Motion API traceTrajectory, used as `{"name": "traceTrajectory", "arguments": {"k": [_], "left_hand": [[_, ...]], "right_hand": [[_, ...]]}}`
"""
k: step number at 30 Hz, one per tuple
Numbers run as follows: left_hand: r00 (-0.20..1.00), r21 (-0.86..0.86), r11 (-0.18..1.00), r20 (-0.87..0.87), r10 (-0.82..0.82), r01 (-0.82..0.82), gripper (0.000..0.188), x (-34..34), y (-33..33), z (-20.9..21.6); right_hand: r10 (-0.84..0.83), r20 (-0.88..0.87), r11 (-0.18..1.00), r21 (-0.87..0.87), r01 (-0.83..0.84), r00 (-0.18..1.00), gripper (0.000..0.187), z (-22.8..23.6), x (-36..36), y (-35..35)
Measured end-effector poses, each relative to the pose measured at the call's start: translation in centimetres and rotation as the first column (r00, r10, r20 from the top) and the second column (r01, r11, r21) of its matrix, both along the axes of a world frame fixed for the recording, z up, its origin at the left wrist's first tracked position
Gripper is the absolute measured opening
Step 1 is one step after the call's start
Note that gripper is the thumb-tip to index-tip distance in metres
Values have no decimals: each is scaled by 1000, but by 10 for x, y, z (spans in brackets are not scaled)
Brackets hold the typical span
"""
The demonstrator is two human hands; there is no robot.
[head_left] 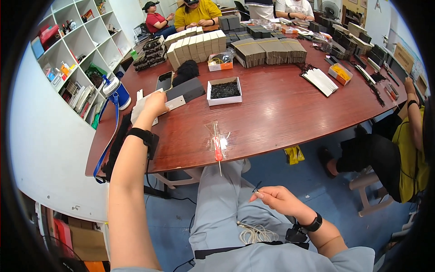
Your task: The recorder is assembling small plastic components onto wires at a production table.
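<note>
At the table's left side, my left hand curls its fingers down over a loose pile of white cards; its fingertips are partly hidden. Dark grey cards lie just beyond it. Above my lap, my right hand pinches a short thin black cord between thumb and forefinger. A thin tool with a red handle lies on clear plastic at the near table edge, its metal tip sticking out past the edge. Farther in stands a white box filled with black cords.
A blue-and-white jug with a strap stands at the left edge. Stacks of beige and grey-brown cards fill the far side. An orange-and-white box sits at right. Other people sit around the table, one close at right.
</note>
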State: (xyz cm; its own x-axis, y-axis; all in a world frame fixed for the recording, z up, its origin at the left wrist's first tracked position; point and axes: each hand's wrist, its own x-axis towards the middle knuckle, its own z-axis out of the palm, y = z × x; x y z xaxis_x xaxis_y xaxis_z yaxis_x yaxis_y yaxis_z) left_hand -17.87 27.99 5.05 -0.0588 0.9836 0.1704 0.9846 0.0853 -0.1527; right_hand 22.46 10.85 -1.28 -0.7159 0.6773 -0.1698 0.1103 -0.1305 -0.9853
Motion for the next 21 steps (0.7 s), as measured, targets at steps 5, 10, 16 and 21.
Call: {"name": "traceTrajectory", "arguments": {"k": [5, 10, 16, 21], "left_hand": [[987, 40, 992, 109, -120, 116, 23, -2, -10, -5], [510, 351, 911, 755, -412, 216, 12, 25, -37, -5], [-214, 359, 917, 923, -320, 176, 28, 134, -149, -1], [64, 659, 752, 751, -657, -7, 25, 139, -165, -37]], "right_hand": [[5, 18, 999, 31, -6, 1000, 25, 3, -2, -3], [4, -3, 1000, 10, -4, 1000, 25, 5, -1, -5], [-57, -133, 996, 63, 66, 990, 25, 25, -13, 4], [-77, -197, 992, 87, 96, 977, 27, 43, -26, 11]]}}
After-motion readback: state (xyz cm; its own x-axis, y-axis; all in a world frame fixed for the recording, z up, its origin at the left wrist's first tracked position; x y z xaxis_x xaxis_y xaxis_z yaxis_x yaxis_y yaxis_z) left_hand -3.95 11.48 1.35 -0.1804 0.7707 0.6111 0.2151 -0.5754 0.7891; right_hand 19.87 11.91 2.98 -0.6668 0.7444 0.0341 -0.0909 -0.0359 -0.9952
